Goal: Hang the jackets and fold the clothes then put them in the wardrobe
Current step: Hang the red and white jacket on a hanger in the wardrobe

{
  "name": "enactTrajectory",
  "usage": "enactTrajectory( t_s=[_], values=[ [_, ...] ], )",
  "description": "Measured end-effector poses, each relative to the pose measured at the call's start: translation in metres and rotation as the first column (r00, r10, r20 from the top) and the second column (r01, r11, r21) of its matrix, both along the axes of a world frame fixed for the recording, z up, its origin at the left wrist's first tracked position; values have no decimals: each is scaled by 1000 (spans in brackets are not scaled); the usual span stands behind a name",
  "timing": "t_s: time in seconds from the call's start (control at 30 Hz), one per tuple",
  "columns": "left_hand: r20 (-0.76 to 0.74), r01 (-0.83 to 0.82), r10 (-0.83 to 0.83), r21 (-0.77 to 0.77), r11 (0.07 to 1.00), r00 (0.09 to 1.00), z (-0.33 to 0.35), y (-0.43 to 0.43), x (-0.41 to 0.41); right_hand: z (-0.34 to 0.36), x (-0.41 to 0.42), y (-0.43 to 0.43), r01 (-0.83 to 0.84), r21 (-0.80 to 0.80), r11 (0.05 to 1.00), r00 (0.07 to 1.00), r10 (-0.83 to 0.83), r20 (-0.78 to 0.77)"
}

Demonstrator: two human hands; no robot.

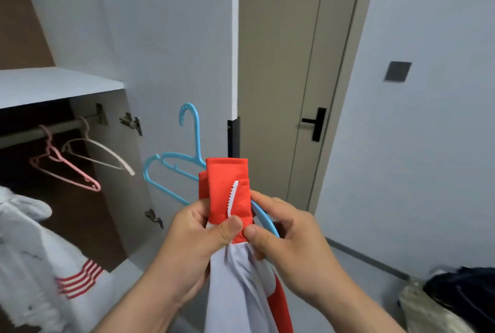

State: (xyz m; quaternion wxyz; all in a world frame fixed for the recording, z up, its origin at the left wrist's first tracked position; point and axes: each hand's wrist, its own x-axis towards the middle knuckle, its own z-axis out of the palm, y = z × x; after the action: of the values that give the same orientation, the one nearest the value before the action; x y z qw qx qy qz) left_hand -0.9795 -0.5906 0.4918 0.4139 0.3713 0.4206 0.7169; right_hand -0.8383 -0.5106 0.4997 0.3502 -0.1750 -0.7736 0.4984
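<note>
A red and white jacket (227,198) with a white zipper hangs on a blue hanger (171,166) in front of me. My left hand (192,228) pinches the red collar from the left, thumb on the fabric. On the other side my right hand (286,236) grips the collar together with the hanger's blue arm. The jacket's white body drops below my hands. The open wardrobe (67,86) is at left, its rail (26,134) holding a pink hanger (67,169) and a white hanger (101,153).
A white garment with red stripes (40,252) hangs in the wardrobe at lower left. The open wardrobe door (174,51) stands right behind the hanger. A beige room door (289,78) is at centre right. Dark and pale clothes (455,295) lie at lower right.
</note>
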Motion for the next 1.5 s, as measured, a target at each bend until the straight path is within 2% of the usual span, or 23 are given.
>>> enactTrajectory(
  t_s=[0.07, 0.2, 0.5, 0.77, 0.9, 1.07, 1.1, 1.2, 1.33, 1.4, 1.5],
  values=[
    [-7, 71, -71, 14, 997, 997, 3, 14, 20, 3, 25, 1, 70, -37, 997, 997, -70, -9],
    [-76, 231, -229, 20, 973, 970, 10, 43, 59, 11, 76, 3, 246, -3, 969, 969, -246, -16],
    [-194, 592, -578, 18, 806, 793, 19, 91, 136, 18, 162, -16, 521, -158, 839, 842, -536, -67],
    [-186, 815, -809, -61, 576, 558, -1, 108, 189, -4, 188, -53, 725, -291, 625, 620, -775, -122],
    [-127, 903, -906, -105, 416, 403, -12, 105, 219, -23, 207, -76, 801, -329, 501, 489, -863, -123],
    [-87, 960, -974, -170, 224, 211, -17, 92, 274, -40, 250, -103, 893, -380, 241, 209, -970, -125],
    [-97, 957, -974, -191, 220, 204, -18, 91, 288, -43, 264, -110, 903, -389, 185, 145, -981, -130],
    [-175, 927, -951, -236, 290, 253, -24, 98, 338, -45, 311, -134, 917, -399, 24, -30, -991, -128],
    [-132, 887, -913, -220, 407, 386, -28, 112, 409, -48, 385, -166, 889, -422, -177, -245, -963, -112],
    [-125, 894, -912, -184, 407, 390, -27, 114, 443, -49, 427, -182, 875, -419, -240, -317, -941, -122],
    [-316, 895, -881, -162, 415, 352, -33, 115, 478, -48, 470, -197, 862, -418, -287, -369, -920, -129]
  ],
)
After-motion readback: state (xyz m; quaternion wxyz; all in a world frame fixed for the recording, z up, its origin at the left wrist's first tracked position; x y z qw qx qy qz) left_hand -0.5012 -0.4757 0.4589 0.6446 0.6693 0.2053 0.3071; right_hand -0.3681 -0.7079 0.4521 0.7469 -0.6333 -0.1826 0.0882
